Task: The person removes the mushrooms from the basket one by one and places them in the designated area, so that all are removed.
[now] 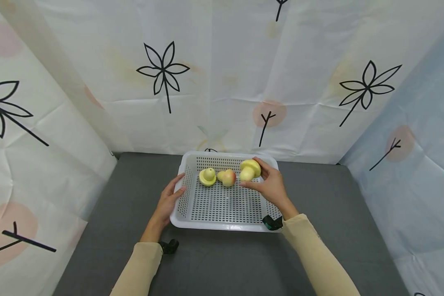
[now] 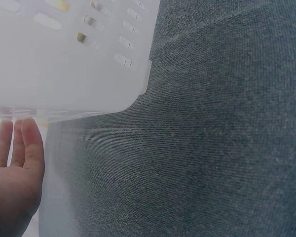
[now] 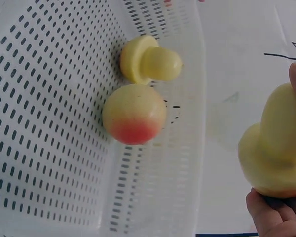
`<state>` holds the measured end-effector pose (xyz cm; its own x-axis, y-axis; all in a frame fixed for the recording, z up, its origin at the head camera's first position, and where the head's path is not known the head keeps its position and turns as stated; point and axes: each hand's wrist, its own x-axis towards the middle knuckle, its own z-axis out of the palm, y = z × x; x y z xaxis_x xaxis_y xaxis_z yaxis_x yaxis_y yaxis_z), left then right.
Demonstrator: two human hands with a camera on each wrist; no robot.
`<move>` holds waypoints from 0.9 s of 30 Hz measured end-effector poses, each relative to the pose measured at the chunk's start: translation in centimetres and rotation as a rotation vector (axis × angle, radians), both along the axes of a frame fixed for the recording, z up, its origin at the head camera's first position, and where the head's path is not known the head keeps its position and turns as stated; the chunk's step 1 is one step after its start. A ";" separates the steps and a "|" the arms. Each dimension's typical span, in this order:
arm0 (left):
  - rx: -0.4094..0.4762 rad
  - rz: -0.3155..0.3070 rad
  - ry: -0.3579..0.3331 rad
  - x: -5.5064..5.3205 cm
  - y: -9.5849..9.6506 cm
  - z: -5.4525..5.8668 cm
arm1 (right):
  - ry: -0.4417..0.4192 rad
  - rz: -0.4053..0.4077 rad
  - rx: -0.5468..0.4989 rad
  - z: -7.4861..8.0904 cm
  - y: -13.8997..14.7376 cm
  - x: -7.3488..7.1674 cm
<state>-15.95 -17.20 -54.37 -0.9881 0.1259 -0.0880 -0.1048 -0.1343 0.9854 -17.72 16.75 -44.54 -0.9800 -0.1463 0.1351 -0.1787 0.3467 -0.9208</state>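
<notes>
Head view, basket: a white, rectangular, perforated plastic basket sits before you on a dark grey cloth surface, close to the surface's far edge.
Head view, left hand: your left hand is at the basket's left rim, thumb and fingers spread apart.
Head view, right hand: your right hand pinches a pale yellow, mushroom-shaped piece between thumb and fingers, above the basket's right, far part.
Head view, contents: a second yellow mushroom-shaped piece lies far and left in the basket; a rounded yellow fruit with a red blush lies just right of it.
Left wrist view, fingers: your left fingers stand nearly straight, tips touching the basket's rim from outside.
Right wrist view, grip: your thumb is on one side of the held piece, your fingers on the other.
Right wrist view, contents: fruit and second piece lie side by side; you cannot tell whether they touch.
</notes>
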 end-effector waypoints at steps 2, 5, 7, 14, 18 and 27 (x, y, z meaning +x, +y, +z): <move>0.001 -0.001 -0.004 0.0 0.0 0.0 | 0.021 0.008 -0.017 0.2 0.3 0.3; -0.004 -0.003 -0.005 0.0 0.0 0.0 | 0.041 0.010 -0.033 0.6 0.9 0.9; -0.002 -0.004 -0.003 0.0 0.0 -0.1 | 0.050 -0.001 -0.046 0.9 1.3 1.3; 0.001 0.001 -0.007 0.0 0.0 0.0 | 0.114 -0.038 -0.081 1.5 3.3 2.1; 0.005 0.000 -0.015 0.1 0.0 0.1 | 0.129 -0.063 -0.104 1.7 4.6 2.4; 0.015 0.000 -0.007 0.1 0.1 0.1 | 0.151 -0.134 -0.138 1.5 7.3 3.0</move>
